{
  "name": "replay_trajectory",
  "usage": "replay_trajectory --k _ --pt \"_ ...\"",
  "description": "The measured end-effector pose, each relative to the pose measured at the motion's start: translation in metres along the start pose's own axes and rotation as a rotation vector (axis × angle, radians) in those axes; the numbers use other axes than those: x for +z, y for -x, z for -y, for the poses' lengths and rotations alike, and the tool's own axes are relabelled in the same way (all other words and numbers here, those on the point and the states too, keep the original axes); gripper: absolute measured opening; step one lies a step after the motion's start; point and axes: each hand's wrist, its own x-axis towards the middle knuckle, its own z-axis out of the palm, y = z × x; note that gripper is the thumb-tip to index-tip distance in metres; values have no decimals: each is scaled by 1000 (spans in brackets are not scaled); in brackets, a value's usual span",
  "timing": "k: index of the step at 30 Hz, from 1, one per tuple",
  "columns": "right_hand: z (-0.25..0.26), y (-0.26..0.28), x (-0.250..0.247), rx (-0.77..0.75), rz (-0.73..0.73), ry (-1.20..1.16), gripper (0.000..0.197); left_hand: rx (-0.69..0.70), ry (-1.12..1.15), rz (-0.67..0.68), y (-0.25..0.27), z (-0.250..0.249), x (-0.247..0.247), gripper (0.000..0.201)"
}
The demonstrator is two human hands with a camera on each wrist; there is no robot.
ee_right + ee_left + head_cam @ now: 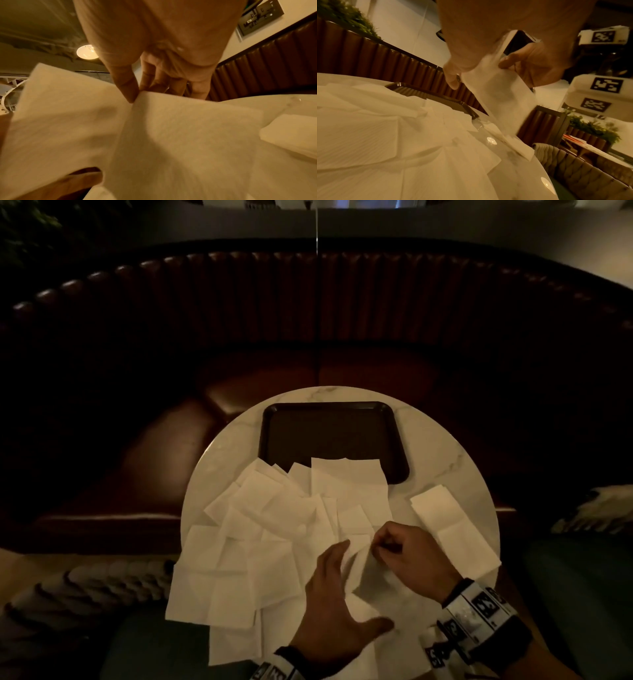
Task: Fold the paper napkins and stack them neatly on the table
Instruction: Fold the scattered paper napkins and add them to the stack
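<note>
A white paper napkin is lifted off the round marble table near its front edge. My right hand pinches the napkin's top corner between thumb and forefinger, which shows plainly in the right wrist view. My left hand is beside it with straight, spread fingers that touch the sheet's left side. In the left wrist view the napkin hangs between both hands. Several unfolded napkins lie spread over the left and middle of the table. A stack of folded napkins sits at the right.
A dark rectangular tray stands at the back of the table, with napkin corners overlapping its near rim. A brown leather booth seat curves behind the table. A patterned cushion lies at the lower left.
</note>
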Motion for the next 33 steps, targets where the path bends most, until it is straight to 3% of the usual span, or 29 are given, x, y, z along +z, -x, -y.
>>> replay_trajectory --k 2,5,6,13,18,23,26,28,30,32,33 --pt "-2 -2 4 25 79 38 3 -22 -2 -60 -6 0 -10 84" --pt "-5 1 10 30 163 65 3 -5 75 -121 -18 6 -29 22" --pt "-5 4 10 31 189 62 3 -28 143 -129 -21 9 -37 11" --pt "14 4 13 -37 250 -91 21 -47 383 -28 -32 6 -68 20" --pt "22 4 21 -44 167 -156 20 -133 591 -140 -32 11 -83 16" --pt "19 27 18 -8 167 -222 12 -200 744 -198 -31 15 -103 33" --pt "22 33 16 2 140 -206 11 -90 430 -181 -30 13 -112 41" --pt "25 33 14 -37 133 -122 11 80 -124 -132 -26 6 -116 61" --pt "31 30 12 -103 166 41 12 335 -633 -27 -26 -13 -111 73" --pt "38 26 8 -184 202 193 16 478 -766 189 -28 -34 -98 64" --pt "41 26 5 -212 205 233 18 464 -739 292 -30 -40 -92 57"
